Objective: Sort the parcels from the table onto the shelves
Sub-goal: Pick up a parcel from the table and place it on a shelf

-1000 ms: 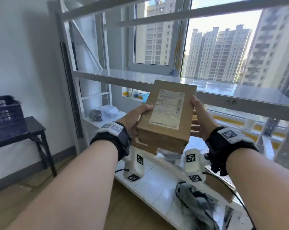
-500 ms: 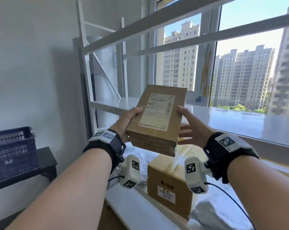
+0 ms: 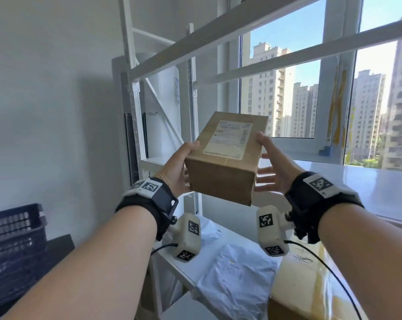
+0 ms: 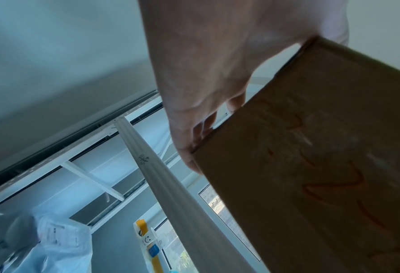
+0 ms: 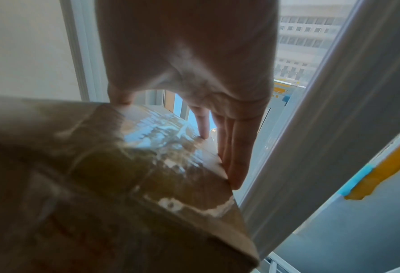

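Up high, cardboard parcel (image 3: 227,158) between both hands, white shelf (image 3: 368,183) behind.

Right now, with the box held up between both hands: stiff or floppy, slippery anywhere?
The box probably handles stiff: its edges stay straight between the left hand and right hand. The glossy tape on its right side may be slick under straight fingers. Likely light, since a flat-palm squeeze carries it.
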`<act>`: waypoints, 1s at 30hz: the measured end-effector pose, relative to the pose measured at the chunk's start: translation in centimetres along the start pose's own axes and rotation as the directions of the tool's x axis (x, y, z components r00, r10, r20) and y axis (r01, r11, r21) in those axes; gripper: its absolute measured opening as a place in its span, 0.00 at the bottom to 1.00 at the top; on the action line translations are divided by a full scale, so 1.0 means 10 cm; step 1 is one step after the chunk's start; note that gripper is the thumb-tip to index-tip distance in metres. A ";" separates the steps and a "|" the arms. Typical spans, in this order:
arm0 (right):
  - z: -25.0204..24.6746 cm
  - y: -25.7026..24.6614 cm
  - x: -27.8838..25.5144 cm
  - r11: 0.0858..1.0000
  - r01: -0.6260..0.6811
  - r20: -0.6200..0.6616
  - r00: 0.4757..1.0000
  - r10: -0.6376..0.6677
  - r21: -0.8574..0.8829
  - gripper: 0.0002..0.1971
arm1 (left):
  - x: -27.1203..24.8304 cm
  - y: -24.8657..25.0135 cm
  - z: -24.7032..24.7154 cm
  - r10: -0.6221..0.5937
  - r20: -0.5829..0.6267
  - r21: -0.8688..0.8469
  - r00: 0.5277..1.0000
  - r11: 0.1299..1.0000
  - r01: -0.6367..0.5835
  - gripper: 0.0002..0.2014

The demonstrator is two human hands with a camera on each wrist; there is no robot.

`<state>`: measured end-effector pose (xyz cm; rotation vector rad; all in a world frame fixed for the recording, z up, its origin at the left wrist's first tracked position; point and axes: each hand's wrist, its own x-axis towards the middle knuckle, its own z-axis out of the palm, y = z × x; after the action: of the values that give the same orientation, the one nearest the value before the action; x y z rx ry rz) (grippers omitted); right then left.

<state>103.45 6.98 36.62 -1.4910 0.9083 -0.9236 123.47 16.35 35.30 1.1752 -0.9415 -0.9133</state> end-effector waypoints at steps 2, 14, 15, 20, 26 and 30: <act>0.27 -0.03 0.30 1.000 -0.010 -0.018 1.000 0.010 0.003 0.35 | 0.29 0.04 -0.29 -0.007 0.024 -0.005 1.000 1.000 0.007 0.21; 1.20 -0.10 1.59 0.995 0.045 -0.074 0.996 -0.038 0.085 0.40 | 1.89 0.17 -1.12 0.018 0.073 0.018 0.997 1.000 -0.019 0.15; 1.24 -0.10 1.71 0.995 0.051 -0.088 0.995 -0.044 0.086 0.38 | 2.03 0.17 -1.15 0.023 0.079 0.026 0.997 0.999 -0.025 0.15; 1.39 -0.10 2.32 0.996 0.031 -0.115 0.993 -0.021 0.087 0.32 | 2.69 0.14 -1.27 0.018 0.122 0.112 0.992 0.993 -0.032 0.15; 1.48 -0.16 2.92 0.995 -0.090 -0.184 0.978 0.096 0.044 0.44 | 3.31 0.11 -1.32 -0.044 0.178 0.195 0.983 0.981 0.008 0.15; 1.49 -0.18 3.01 0.990 -0.138 -0.213 0.968 0.132 -0.018 0.47 | 3.56 0.09 -1.35 -0.101 0.225 0.201 0.969 0.978 0.055 0.14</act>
<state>129.28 -14.48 39.13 -1.3566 1.1702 -0.9832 148.30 -12.40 38.49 1.2953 -1.2033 -1.0589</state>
